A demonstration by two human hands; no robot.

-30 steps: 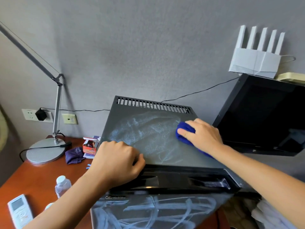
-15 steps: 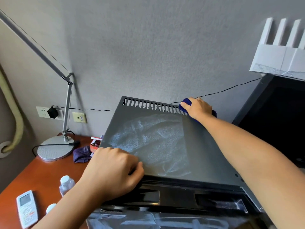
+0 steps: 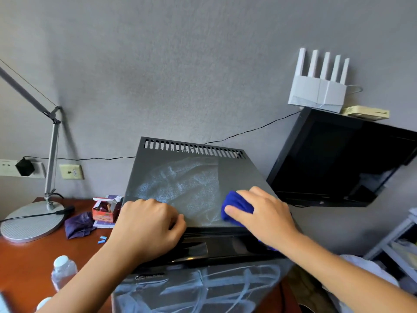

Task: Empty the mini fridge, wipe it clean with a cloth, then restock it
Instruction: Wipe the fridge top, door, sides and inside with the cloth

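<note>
Head view: left hand [image 3: 146, 227], fingers curled, braces the mini fridge [image 3: 180, 184] top so the right hand [image 3: 264, 218], gripping the blue cloth [image 3: 234, 205], can wipe it.

A cloth [image 3: 234, 205] is pressed onto the mini fridge [image 3: 180, 177] top under the right hand [image 3: 262, 213]. The left hand [image 3: 146, 224] is rested left of those fingers, at the front edge.

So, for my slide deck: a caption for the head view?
Right hand wipes the mini fridge top with a blue cloth; left hand braces its front edge.
</note>
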